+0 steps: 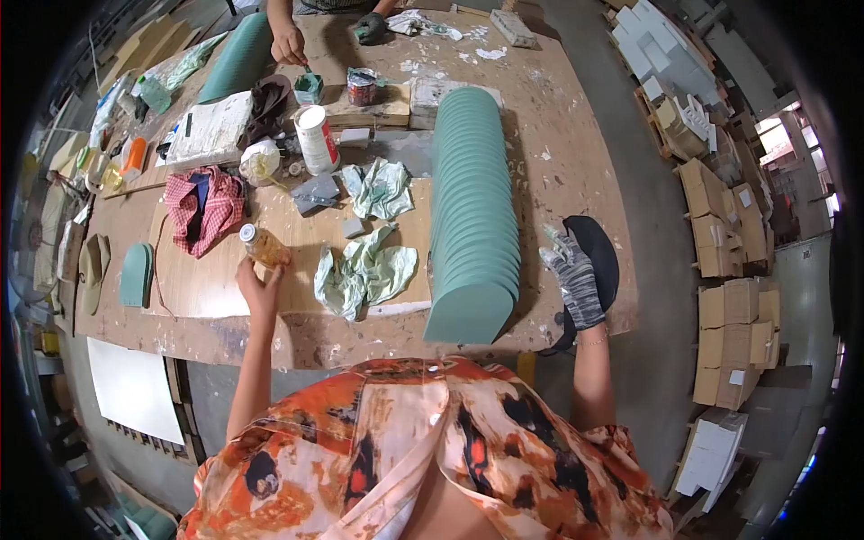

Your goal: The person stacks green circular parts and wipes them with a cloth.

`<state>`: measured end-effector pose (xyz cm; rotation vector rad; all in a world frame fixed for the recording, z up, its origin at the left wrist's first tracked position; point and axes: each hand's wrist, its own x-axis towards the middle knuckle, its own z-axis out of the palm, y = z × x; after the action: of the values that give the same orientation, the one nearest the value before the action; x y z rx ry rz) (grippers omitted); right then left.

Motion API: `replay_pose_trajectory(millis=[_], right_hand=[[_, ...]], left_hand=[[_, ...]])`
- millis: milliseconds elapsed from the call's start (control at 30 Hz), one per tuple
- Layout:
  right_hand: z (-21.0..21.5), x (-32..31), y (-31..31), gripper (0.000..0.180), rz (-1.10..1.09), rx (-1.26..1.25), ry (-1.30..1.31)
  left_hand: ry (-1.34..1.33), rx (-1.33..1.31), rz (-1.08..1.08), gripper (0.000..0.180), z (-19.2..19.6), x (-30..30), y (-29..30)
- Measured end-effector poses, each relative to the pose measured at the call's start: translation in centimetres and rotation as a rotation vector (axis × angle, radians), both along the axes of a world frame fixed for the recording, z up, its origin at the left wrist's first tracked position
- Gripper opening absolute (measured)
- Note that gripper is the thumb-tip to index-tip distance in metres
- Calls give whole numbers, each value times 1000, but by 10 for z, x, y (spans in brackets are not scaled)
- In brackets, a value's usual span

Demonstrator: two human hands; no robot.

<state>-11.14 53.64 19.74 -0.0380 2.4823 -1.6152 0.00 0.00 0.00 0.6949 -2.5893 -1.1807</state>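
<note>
My bare left hand is wrapped round a small clear bottle with a white cap and amber-brown contents, tilted above the wooden board. My right hand, in a grey striped knit glove with pale-stained fingertips, lies with fingers stretched out against a black cap at the table's right side. Between my hands a long row of green round-ended panels runs away from me. Crumpled pale-green-stained cloth lies right of the bottle. Beyond it are a second stained cloth and a small grey block.
Across the worktable, a co-worker's bare hand holds a brush at a green paint pot; their other hand is gloved. A white can, a paint-smeared tin, and a red checked cloth stand or lie nearby. Cardboard boxes line the right.
</note>
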Motion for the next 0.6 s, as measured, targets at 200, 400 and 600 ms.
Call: replay_pose_trajectory(millis=[200,400,600], right_hand=[[-8,-82,-13,46,-44,-212,1],[-38,-252,-69,58,169,-255,132],[-54,-366,-115,68,285,488,294]], left_hand=[[460,44,19,53,101,24,139],[225,52,-685,97,90,-7,230],[-75,54,-851,50,127,-45,227]])
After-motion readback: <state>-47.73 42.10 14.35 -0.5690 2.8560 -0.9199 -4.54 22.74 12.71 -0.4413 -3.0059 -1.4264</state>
